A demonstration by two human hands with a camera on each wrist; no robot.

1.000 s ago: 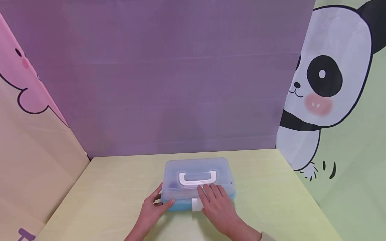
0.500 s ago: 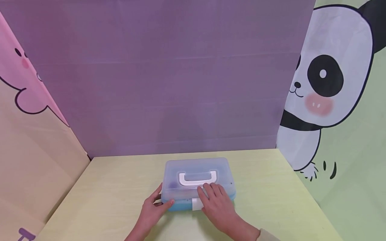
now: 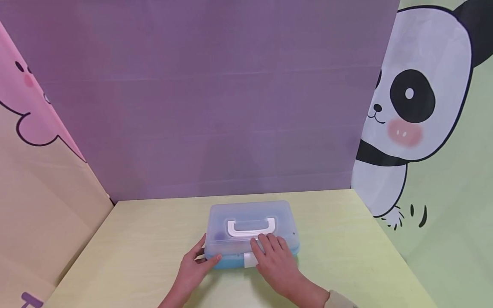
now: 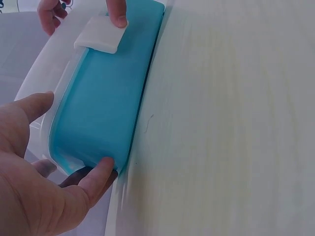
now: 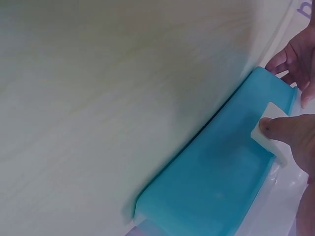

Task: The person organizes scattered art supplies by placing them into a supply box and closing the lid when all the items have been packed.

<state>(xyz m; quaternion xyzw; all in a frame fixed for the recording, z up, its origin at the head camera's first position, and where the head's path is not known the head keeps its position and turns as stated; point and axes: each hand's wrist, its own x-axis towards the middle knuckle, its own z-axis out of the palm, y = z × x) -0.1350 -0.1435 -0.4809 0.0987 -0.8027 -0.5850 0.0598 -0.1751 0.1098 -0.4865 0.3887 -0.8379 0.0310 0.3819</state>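
Observation:
A closed plastic storage box with a frosted clear lid [image 3: 250,209] and a blue base [image 3: 229,262] sits on the table. My left hand [image 3: 192,267] grips its front left corner, with digits on the lid edge and low on the base in the left wrist view. Over the front right of the lid lies my right hand [image 3: 278,265], fingertips resting near the white handle [image 3: 250,233]. In the right wrist view its thumb [image 5: 275,129] presses on the white latch [image 5: 268,145] at the front. The latch slants slightly out from the blue face.
Pale yellow table [image 3: 154,231] surrounds the box. A purple backdrop [image 3: 215,107] rises behind it. Side panels carry a panda drawing [image 3: 416,141] on the right and a pink figure [image 3: 38,124] on the left.
Both hands keep their places on the box. The whole head view has shifted very slightly; nothing else has visibly moved.

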